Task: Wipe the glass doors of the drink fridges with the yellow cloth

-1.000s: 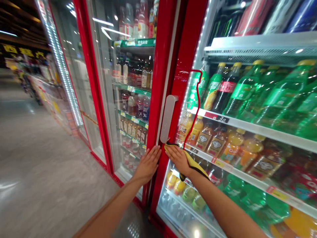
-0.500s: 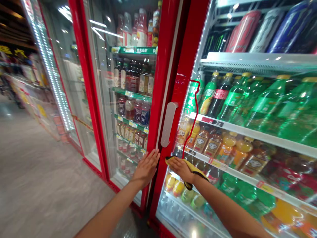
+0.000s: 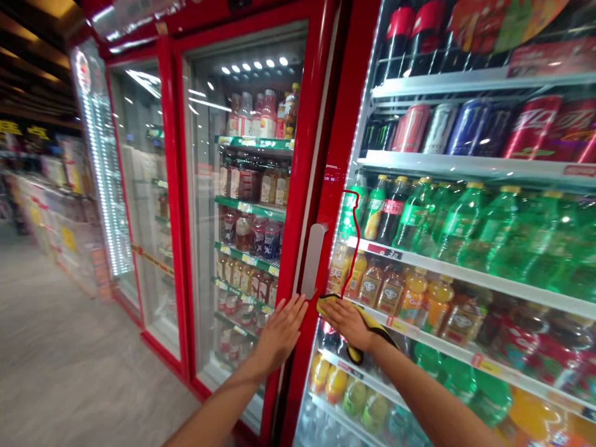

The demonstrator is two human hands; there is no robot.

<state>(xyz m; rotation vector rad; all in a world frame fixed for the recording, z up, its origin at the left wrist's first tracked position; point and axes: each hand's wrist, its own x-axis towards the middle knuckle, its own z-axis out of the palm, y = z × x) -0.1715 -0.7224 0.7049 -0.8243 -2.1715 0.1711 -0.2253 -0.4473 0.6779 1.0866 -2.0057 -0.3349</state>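
My left hand (image 3: 281,332) lies flat, fingers apart, against the red frame (image 3: 302,186) between two glass fridge doors. My right hand (image 3: 350,324) presses a yellow cloth with a dark edge (image 3: 372,323) against the glass of the right door (image 3: 456,261), just below the grey door handle (image 3: 313,261). The cloth sticks out beyond the fingertips and under the wrist. Behind the glass stand green bottles (image 3: 465,223), orange and brown drink bottles (image 3: 410,292) and cans (image 3: 465,127).
The left fridge door (image 3: 242,205) shows shelves of small bottles. More red-framed glass doors (image 3: 139,186) run off to the left. A grey tiled floor (image 3: 69,366) stretches left, with blurred store shelving (image 3: 41,205) in the distance.
The view has tilted upward, showing the can shelf and fridge top. Both hands stay on the door frame and glass near the handle; my right hand with the cloth has barely shifted.
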